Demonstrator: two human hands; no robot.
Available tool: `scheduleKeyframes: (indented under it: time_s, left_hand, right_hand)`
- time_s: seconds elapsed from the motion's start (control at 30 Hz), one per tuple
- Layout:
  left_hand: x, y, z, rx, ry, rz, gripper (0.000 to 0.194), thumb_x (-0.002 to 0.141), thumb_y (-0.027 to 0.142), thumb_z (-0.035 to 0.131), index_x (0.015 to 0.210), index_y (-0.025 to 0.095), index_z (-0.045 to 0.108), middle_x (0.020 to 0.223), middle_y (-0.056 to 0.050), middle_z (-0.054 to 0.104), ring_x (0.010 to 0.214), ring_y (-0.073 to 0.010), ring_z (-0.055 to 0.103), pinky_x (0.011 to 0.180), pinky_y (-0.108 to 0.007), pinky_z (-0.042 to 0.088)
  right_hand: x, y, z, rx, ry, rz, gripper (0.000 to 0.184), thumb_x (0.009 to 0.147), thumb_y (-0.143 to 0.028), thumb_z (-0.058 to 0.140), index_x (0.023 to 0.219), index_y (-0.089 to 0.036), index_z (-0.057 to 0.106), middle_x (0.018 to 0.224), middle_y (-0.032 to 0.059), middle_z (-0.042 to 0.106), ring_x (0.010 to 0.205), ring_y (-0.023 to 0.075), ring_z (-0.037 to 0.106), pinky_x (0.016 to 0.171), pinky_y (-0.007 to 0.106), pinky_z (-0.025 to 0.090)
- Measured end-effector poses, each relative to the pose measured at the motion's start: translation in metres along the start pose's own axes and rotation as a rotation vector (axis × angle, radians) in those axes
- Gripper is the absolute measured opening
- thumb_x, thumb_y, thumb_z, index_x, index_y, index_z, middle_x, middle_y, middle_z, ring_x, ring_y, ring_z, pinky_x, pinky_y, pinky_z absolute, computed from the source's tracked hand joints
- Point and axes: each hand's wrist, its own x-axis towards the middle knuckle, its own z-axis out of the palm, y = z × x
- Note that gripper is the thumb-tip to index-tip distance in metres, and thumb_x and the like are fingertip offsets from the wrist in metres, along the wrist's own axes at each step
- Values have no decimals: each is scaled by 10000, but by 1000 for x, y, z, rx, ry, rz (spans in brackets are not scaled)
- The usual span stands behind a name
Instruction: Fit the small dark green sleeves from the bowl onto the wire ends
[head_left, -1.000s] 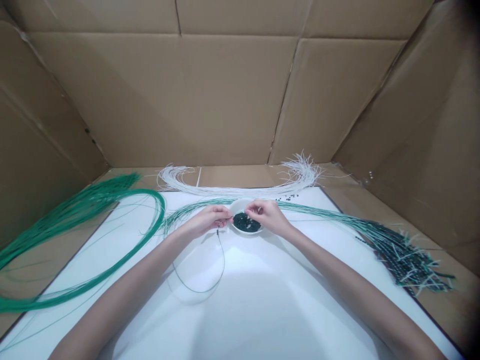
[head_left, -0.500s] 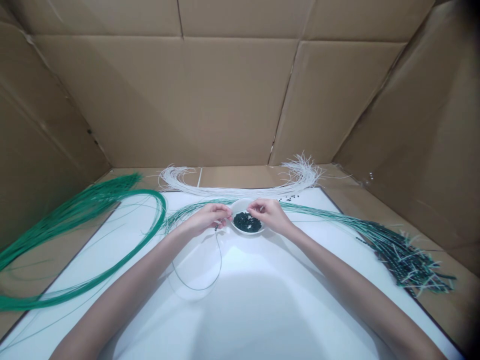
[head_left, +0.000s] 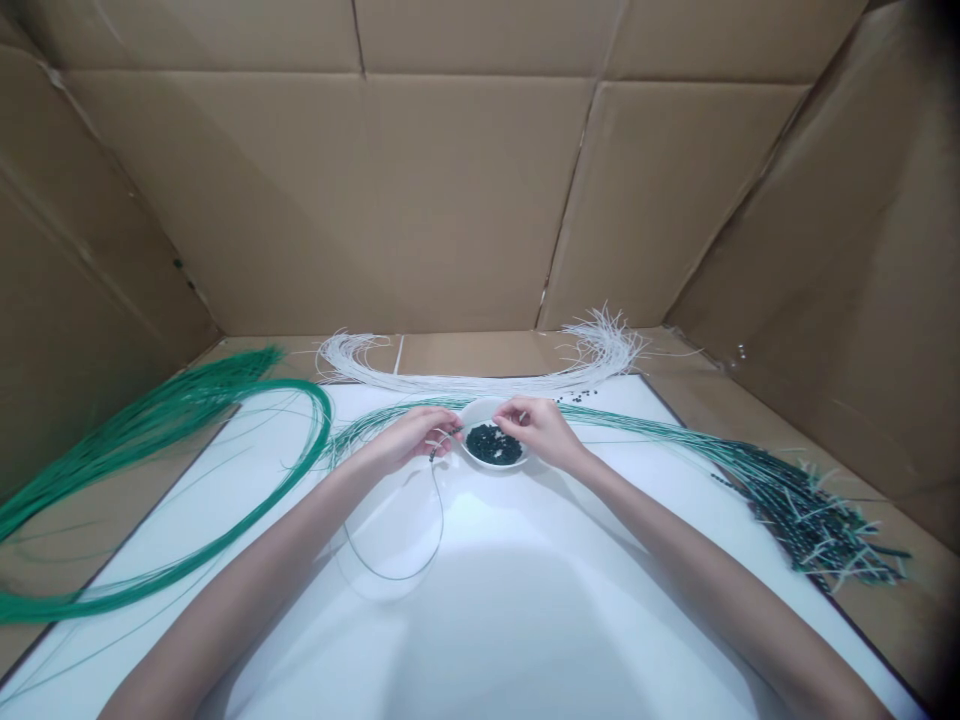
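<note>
A small white bowl (head_left: 475, 410) of dark green beads (head_left: 493, 444) sits at the middle of a white board (head_left: 525, 600). My left hand (head_left: 409, 437) is closed in a pinch on a thin green wire (head_left: 397, 572) that loops down toward me, with a few beads threaded near its upper end. My right hand (head_left: 536, 427) rests at the bowl's right rim, fingers pinched over the beads; what they hold is too small to make out.
A thick bundle of green wires (head_left: 150, 420) curves along the left. White wires (head_left: 480, 378) arc behind the bowl. Beaded green strands (head_left: 810, 510) lie piled at the right. Cardboard walls (head_left: 450, 180) enclose the back and both sides.
Both hands stay at the bowl. The left hand has shifted slightly and the wire loop has drawn in a little; the right fingers stay pinched over the beads.
</note>
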Motion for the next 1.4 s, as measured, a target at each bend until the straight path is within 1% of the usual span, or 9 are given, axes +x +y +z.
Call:
scheduleKeyframes:
  time_s: [0.17,0.3,0.47,0.63,0.8,0.97,1.07,1.23,1.4]
  left_hand:
    - [-3,1,4,19,-5,18,244,677,362,586,732,125,566,754,-41,581,549,-73,472,520,-205,365]
    - [-4,1,6,88,-28,68,241,655,332,621,748,112,588,670,-14,555,455,-28,350,427,-171,230]
    - [0,-1,5,83,128,102,249,643,313,613,752,90,609,655,-26,569,429,-25,293,405,-186,164]
    - [3,-1,1,-64,251,80,184,637,262,608,735,109,586,714,-29,593,449,-33,356,416,-175,237]
    - [4,-1,-2,-233,246,35,138,615,206,616,708,110,581,703,-39,590,465,-39,421,438,-178,299]
    - [5,-2,-2,-222,233,76,154,595,211,629,693,97,601,630,-8,537,414,-15,325,392,-182,202]
    - [5,-3,-2,-163,234,105,214,584,247,656,729,91,632,627,3,500,432,-14,299,399,-186,178]
    - [4,-3,0,-31,253,118,320,590,341,672,799,99,656,576,38,381,453,-25,267,420,-193,174]
    - [1,-2,2,-34,239,125,385,627,446,623,810,108,640,552,56,299,452,-36,247,427,-190,185]
  right_hand:
    - [-2,-4,3,19,-20,12,144,726,-243,537,705,-146,642,662,22,641,561,101,510,557,214,388]
    - [-3,-6,4,83,-43,24,158,741,-273,536,796,-158,630,723,25,646,617,109,549,597,221,420]
    - [-1,-2,4,88,-195,101,505,643,-269,653,1110,-157,496,855,50,632,688,130,585,649,249,454]
    - [8,-3,10,-210,-384,-70,395,596,-229,682,980,-186,601,943,69,627,909,217,552,762,287,409]
    - [14,-5,17,-357,-502,-75,360,603,-183,648,962,-165,626,940,100,621,889,232,549,693,258,403]
    - [13,-3,18,-351,-515,-53,162,611,-103,591,742,-158,668,685,47,631,646,158,563,529,207,350]
    - [11,-2,19,-327,-504,-44,143,613,-57,538,608,-152,644,563,17,600,530,119,529,476,197,310]
    - [10,-4,16,-303,-470,-44,166,610,-37,528,563,-153,637,548,11,608,519,108,527,494,195,321]
    - [8,-3,12,-278,-435,-44,165,617,-45,539,573,-162,648,575,18,630,532,114,535,516,201,340]
